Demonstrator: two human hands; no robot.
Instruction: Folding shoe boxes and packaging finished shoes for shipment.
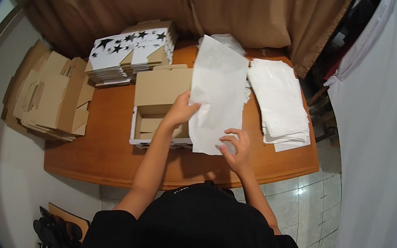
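Observation:
A white sheet of paper (218,94) is held up over the right part of an open cardboard box (163,85). My left hand (180,110) grips the sheet by its left edge, thumb on the face towards me. At the sheet's lower right corner is my right hand (236,151), its fingers curved and spread apart; whether they touch the paper is hard to see. The box has its brown lid raised at the back, and its inside shows bare cardboard. Part of the box is hidden behind the paper.
On the wooden table (104,154), a stack of white paper (278,99) lies to the right. Flat boxes with black stars (128,47) are piled at the back left. Folded brown boxes (49,92) stand at the left edge. A clear plastic bag (229,43) sits behind the sheet.

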